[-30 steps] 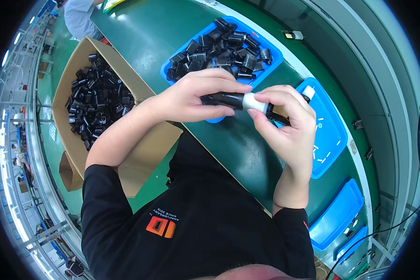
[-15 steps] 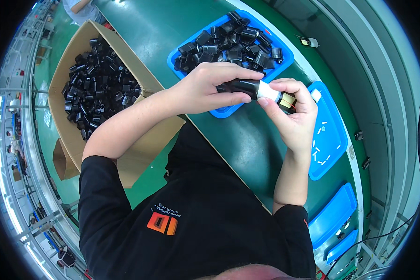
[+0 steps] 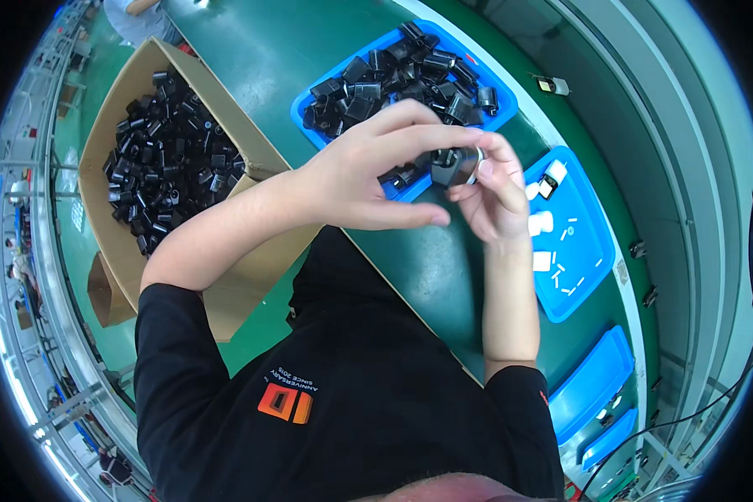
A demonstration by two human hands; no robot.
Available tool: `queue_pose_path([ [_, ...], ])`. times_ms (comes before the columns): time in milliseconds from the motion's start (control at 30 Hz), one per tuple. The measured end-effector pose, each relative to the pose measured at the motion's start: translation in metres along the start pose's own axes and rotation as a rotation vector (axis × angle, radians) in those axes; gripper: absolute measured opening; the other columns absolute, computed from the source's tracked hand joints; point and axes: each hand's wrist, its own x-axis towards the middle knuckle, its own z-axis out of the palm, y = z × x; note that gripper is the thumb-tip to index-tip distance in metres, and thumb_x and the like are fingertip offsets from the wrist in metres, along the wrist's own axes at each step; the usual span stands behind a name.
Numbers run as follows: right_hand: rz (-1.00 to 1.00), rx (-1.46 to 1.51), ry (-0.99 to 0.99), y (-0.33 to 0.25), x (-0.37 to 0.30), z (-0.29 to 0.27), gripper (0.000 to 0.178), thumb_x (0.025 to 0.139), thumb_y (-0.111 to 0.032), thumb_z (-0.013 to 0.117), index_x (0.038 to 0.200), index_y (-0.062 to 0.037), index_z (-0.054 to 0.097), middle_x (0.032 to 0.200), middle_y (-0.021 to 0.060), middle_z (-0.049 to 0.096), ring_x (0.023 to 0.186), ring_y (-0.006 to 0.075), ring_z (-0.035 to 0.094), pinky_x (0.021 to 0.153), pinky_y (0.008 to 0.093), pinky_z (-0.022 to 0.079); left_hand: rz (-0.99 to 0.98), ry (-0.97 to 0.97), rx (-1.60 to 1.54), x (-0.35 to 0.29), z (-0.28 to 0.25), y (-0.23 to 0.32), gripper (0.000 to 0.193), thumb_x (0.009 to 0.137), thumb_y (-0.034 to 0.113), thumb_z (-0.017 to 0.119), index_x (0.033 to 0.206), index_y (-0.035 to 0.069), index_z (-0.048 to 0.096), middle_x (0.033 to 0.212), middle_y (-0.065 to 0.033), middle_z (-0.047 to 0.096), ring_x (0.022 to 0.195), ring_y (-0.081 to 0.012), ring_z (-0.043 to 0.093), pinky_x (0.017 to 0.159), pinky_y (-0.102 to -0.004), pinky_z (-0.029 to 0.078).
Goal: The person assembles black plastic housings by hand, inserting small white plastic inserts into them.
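Note:
A black plastic housing [image 3: 452,170] is pinched in the fingers of my right hand [image 3: 495,186], above the green table. A pale rim shows on its side by the right thumb; the rest is behind the fingers. My left hand [image 3: 385,163] is spread, thumb well apart from the fingers. Its fingertips reach over the housing to the right fingertips; whether they touch the housing I cannot tell. Just beyond the hands stands a blue tray [image 3: 302,109] heaped with black housings [image 3: 393,75]. To the right, a second blue tray [image 3: 590,251] holds white caps [image 3: 541,222] and small white strips.
A cardboard box [image 3: 263,155] full of black parts [image 3: 163,155] stands at the left against the table [image 3: 251,63]. More blue trays [image 3: 596,381] lie at the lower right. A white-and-black part [image 3: 552,85] sits beyond the table's pale edge. Another person [image 3: 142,21] is at the far left.
The held piece has swung from lying sideways to end-on, into my right fingers. My left hand has opened off it. My right hand has moved left, uncovering white caps in the tray.

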Motion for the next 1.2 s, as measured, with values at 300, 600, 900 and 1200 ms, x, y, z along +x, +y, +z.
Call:
queue_pose_path([
  [300, 0.182, 0.46, -0.112, 0.044, -0.003, -0.01, 0.024, 0.086, -0.012, 0.069, 0.106, -0.0104, 0.057, 0.102, 0.0138, 0.066, 0.093, 0.0265, 0.069, 0.078, 0.0356, 0.06, 0.16, 0.169, 0.126, -0.002, 0.027, 0.016, 0.053, 0.079, 0.023, 0.08, 0.124, 0.002, 0.061, 0.102, -0.011, 0.066, 0.085, -0.0253, 0.065, 0.077, -0.0341, 0.055],
  [600, 0.249, 0.54, 0.34, 0.052, -0.015, 0.005, 0.022, 0.086, -0.026, 0.074, 0.096, -0.0159, 0.058, 0.089, 0.0068, 0.062, 0.075, 0.0188, 0.065, 0.059, 0.0269, 0.055, 0.201, 0.191, 0.134, -0.008, 0.032, 0.015, 0.059, 0.075, 0.021, 0.082, 0.126, 0.001, 0.061, 0.109, -0.0156, 0.067, 0.095, -0.0283, 0.067, 0.081, -0.0354, 0.055],
  [900, 0.181, 0.49, 0.064, 0.055, -0.007, -0.003, 0.022, 0.086, -0.027, 0.074, 0.095, -0.016, 0.057, 0.089, 0.0072, 0.061, 0.074, 0.0187, 0.065, 0.057, 0.0266, 0.053, 0.169, 0.16, 0.145, -0.007, 0.034, 0.018, 0.06, 0.077, 0.025, 0.081, 0.128, 0.002, 0.061, 0.112, -0.0134, 0.067, 0.102, -0.0285, 0.066, 0.087, -0.0363, 0.055],
  [1200, 0.083, 0.432, -0.208, 0.053, 0.0, -0.011, 0.021, 0.086, -0.028, 0.073, 0.094, -0.0161, 0.057, 0.088, 0.0075, 0.06, 0.073, 0.0186, 0.065, 0.055, 0.0263, 0.052, 0.189, 0.167, 0.131, -0.007, 0.035, 0.015, 0.059, 0.077, 0.026, 0.081, 0.127, 0.002, 0.062, 0.115, -0.0136, 0.067, 0.104, -0.0292, 0.065, 0.09, -0.037, 0.054],
])
